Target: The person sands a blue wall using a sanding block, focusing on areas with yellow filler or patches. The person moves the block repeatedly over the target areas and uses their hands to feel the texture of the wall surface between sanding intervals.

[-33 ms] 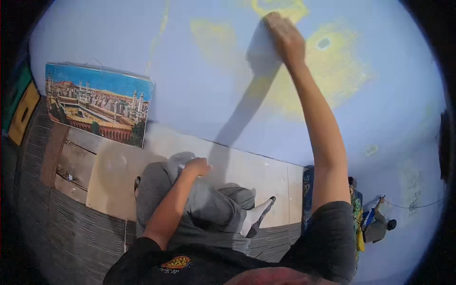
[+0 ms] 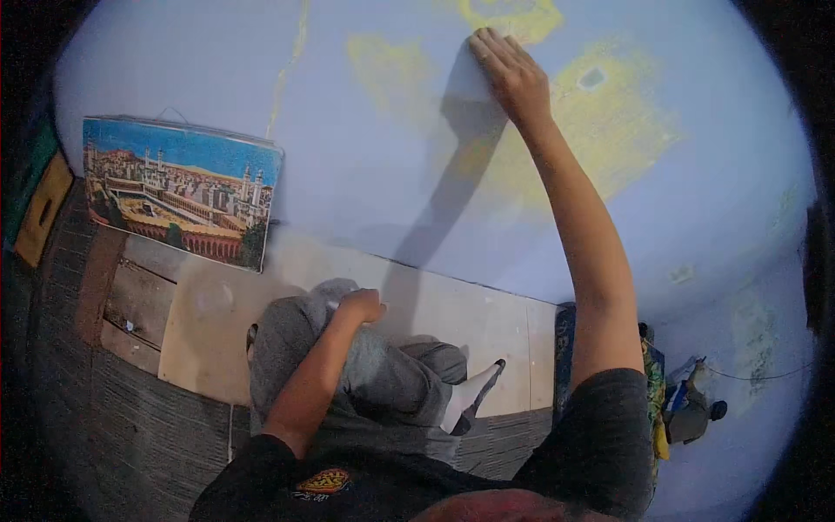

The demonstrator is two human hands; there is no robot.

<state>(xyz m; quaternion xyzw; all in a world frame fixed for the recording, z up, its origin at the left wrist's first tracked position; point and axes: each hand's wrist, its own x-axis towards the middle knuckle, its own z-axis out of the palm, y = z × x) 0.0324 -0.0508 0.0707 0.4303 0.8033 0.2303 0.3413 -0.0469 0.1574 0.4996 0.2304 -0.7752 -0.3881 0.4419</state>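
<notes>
My right hand (image 2: pixel 513 80) is raised against the pale lilac wall (image 2: pixel 348 174), its fingers close together and bent toward the surface. Whatever lies beneath them, if anything, is hidden. Around it the wall carries rough yellow patches (image 2: pixel 622 139), one with a small grey-white spot (image 2: pixel 591 78) in it. My left hand (image 2: pixel 360 306) rests low by my bent knee (image 2: pixel 291 326), fingers curled closed. What it may hold is too small to make out.
A picture (image 2: pixel 178 191) of a city with minarets hangs on the wall at left. Light boards (image 2: pixel 209 322) lie along the wall's foot, beside a dark ribbed mat (image 2: pixel 165 413). At right, a grey object (image 2: pixel 687 422) sits near a thin cord (image 2: pixel 757 378).
My right hand has shifted slightly left on the wall, and its shadow has moved with it. My left hand has stayed in place.
</notes>
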